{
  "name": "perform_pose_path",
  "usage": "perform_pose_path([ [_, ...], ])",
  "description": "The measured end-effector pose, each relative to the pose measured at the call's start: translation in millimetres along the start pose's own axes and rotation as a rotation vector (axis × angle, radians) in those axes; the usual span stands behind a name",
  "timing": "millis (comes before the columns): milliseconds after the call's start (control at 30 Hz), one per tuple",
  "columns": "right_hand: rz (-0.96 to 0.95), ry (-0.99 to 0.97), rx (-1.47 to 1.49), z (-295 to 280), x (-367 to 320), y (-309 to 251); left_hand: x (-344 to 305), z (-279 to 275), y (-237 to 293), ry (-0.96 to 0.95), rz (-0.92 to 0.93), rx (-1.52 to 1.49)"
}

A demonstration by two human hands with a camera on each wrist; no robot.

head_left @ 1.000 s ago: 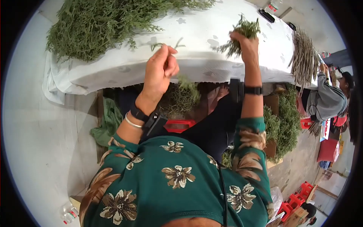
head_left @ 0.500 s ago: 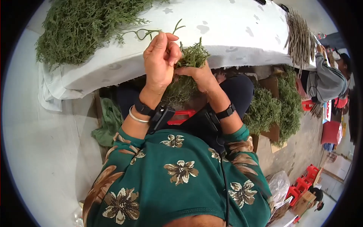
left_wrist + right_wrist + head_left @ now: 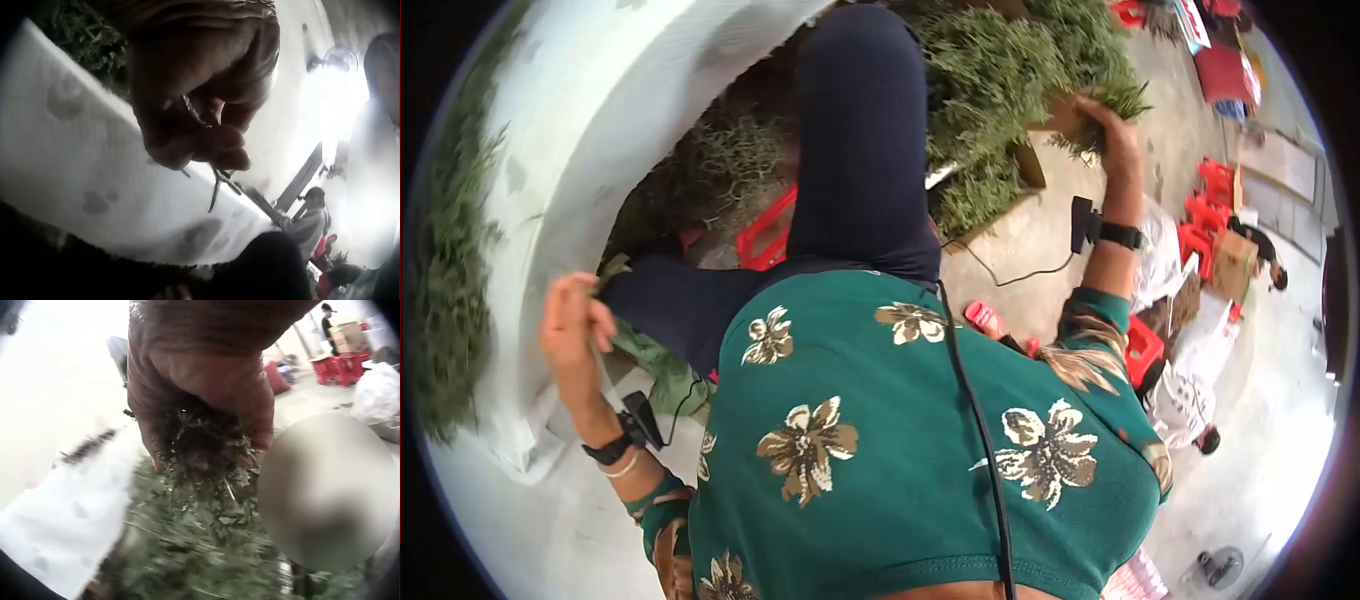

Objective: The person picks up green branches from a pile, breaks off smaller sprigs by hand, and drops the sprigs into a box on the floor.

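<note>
My right hand [image 3: 1122,150] grips a bunch of green sprigs [image 3: 1128,98] out to the right, beside a cardboard box [image 3: 1032,165] heaped with greenery [image 3: 990,85]. Seen from the right wrist, the fingers of that hand [image 3: 206,369] curl round the bunch [image 3: 200,450], with blurred greenery beneath. At the left, by the side of the white-covered table [image 3: 590,190], is my left hand [image 3: 575,345]. In the left wrist view this hand [image 3: 200,81] pinches a thin forked stem [image 3: 215,187] between its fingertips.
A green pile [image 3: 450,230] lies along the table at the far left. More stems [image 3: 725,160] lie under the table near a red stool [image 3: 768,230]. Red stools [image 3: 1195,240], a carton [image 3: 1233,265] and a person [image 3: 1185,405] are at the right.
The view has turned to the right. My right hand has moved away from my left hand, out over the floor beside the box, carrying the bunch. My left hand now appears farther left and lower.
</note>
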State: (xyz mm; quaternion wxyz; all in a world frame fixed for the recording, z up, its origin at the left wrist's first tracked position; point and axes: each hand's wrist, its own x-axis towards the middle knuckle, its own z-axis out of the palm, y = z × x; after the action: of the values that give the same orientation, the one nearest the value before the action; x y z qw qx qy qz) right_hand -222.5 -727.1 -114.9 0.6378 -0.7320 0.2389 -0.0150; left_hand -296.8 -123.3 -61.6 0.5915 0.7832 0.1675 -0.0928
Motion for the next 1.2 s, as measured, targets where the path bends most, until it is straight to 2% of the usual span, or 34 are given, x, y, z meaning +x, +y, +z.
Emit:
perform_pose_path([
  [33,0.063,0.113,-0.049,-28.8,-1.0,43.5,1.8,12.3,-13.1,-0.041,-0.028,0.045],
  [100,0.245,0.273,-0.092,-77.8,-6.3,131.0,7.5,28.7,-51.1,-0.309,0.015,0.112],
  [133,0.359,0.32,-0.088,-95.4,-11.4,172.5,10.0,39.5,-57.4,-0.323,0.011,0.112],
  [233,0.74,0.41,-0.056,-103.1,-31.1,219.7,16.1,72.7,-62.1,-0.42,0.535,0.662],
  [267,0.748,0.407,-0.057,-97.5,-29.5,227.7,17.5,76.6,-64.8,-0.423,0.528,0.666],
  [367,0.807,0.607,-0.151,-97.2,-23.6,256.1,24.7,83.8,-72.8,-0.383,0.481,0.705],
  [400,0.812,0.604,-0.149,-99.8,-18.9,263.7,26.1,85.0,-74.3,-0.385,0.478,0.71],
  [500,0.789,0.719,-0.328,-107.7,-2.6,286.3,28.5,81.9,-77.6,-0.298,0.194,0.601],
  [567,0.766,0.71,-0.413,-130.4,7.2,324.0,35.7,80.0,-86.1,-0.276,0.135,0.577],
  [633,0.705,0.687,-0.594,-137.9,9.8,337.5,39.1,75.3,-96.8,-0.225,0.014,0.514],
  [700,0.579,0.751,-0.633,-132.4,10.2,336.3,48.2,73.2,-105.1,-0.21,-0.038,0.465],
  [767,0.523,0.662,-0.639,-145.2,26.4,350.9,54.8,69.6,-116.5,-0.192,-0.127,0.377],
  [900,0.16,0.54,-0.419,-137.0,48.3,305.8,67.4,56.1,-144.7,-0.153,-0.31,0.241],
  [1000,-0.097,0.38,-0.157,-99.1,78.2,234.1,77.1,43.9,-172.6,-0.103,-0.416,0.082],
  [1033,-0.171,0.322,-0.113,-82.5,84.8,202.1,79.8,41.9,-181.3,-0.025,-0.447,0.037],
  [1100,-0.322,0.24,-0.066,-32.0,88.3,133.3,87.2,39.3,-192.0,0.072,-0.46,-0.022],
  [1200,-0.537,0.186,-0.184,85.6,46.9,8.4,96.0,39.4,-204.5,0.149,-0.551,-0.129],
])
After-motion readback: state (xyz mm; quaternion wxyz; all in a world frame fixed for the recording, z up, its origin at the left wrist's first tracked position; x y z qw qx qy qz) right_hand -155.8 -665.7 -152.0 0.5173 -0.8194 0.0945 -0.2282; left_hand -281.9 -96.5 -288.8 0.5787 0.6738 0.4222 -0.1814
